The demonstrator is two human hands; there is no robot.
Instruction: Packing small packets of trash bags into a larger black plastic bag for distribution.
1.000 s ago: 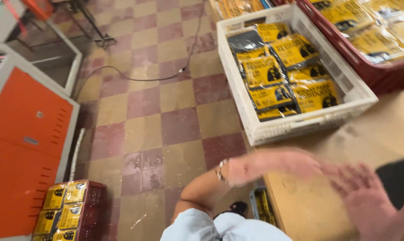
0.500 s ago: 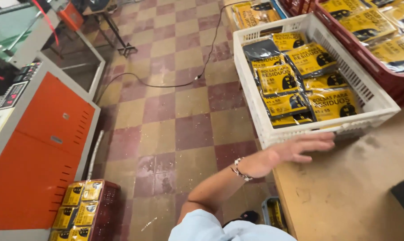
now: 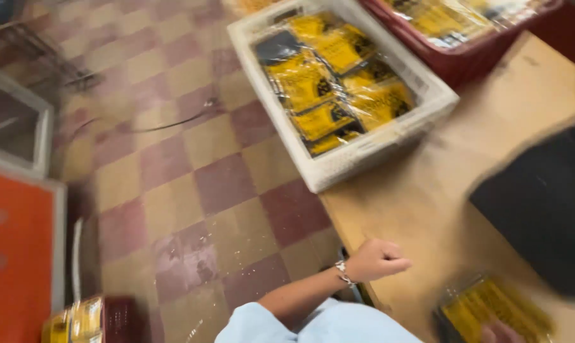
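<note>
Since half a second ago, the left hand (image 3: 376,259) is pulling back from the white crate (image 3: 338,168) and curling into an empty fist at the table edge (image 3: 357,222). The crate, overhanging, is risking tipping its yellow packets (image 3: 329,82). The right hand (image 3: 500,331), barely visible, is touching a yellow packet (image 3: 490,308); its grip is unclear.

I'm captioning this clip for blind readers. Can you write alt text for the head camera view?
A person's left hand, closed in a loose fist, rests at the edge of a wooden table, while the right hand touches a yellow packet. A white crate of yellow packets overhangs a checkered floor.
</note>
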